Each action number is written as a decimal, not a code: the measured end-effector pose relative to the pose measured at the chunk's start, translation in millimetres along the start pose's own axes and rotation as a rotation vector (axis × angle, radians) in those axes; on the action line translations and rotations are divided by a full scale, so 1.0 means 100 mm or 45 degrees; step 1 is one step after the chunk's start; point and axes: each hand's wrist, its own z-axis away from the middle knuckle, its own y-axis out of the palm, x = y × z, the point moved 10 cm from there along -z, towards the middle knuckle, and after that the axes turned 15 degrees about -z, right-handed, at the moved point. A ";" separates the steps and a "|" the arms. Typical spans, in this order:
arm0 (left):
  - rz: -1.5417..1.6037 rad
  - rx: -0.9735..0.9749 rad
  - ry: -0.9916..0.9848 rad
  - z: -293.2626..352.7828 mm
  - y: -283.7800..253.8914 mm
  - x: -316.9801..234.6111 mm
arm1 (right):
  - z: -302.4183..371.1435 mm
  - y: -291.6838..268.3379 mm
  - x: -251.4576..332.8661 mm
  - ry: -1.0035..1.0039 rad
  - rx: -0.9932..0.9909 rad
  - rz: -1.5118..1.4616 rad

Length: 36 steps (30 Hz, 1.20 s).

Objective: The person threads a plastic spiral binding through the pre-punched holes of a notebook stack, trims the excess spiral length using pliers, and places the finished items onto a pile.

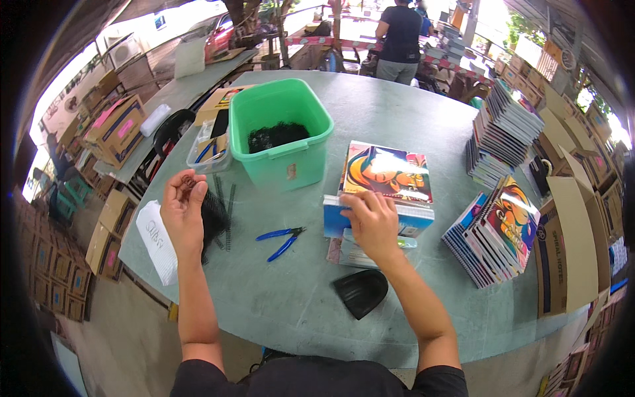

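Left hand (182,206): raised, thumb and fingertips pinching a dark coil (190,180).
Right hand (374,221): fingers bent on the notebooks (390,173), likely for steadying; cannot tell whether pinching.
Notebooks: stacked centre, right of the cutters (283,247), within easy reach.

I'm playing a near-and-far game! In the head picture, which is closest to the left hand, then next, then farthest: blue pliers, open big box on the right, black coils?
1. Black coils: just right of the left hand.
2. Blue pliers: farther right.
3. Open big box: far right.
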 end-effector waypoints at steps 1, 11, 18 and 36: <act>0.077 0.000 0.007 0.00 0.03 -0.05 | 0.04 0.07 -0.05 0.018 0.067 -0.071; 0.101 0.784 -0.340 0.57 1.04 0.30 | 0.48 -0.06 0.35 -0.590 -0.119 0.136; -0.006 1.036 -0.100 0.82 1.51 0.13 | 0.40 -0.05 0.32 -0.618 -0.128 0.131; -0.264 1.163 0.176 0.80 1.91 -0.17 | 0.43 -0.04 0.28 -0.595 -0.203 0.154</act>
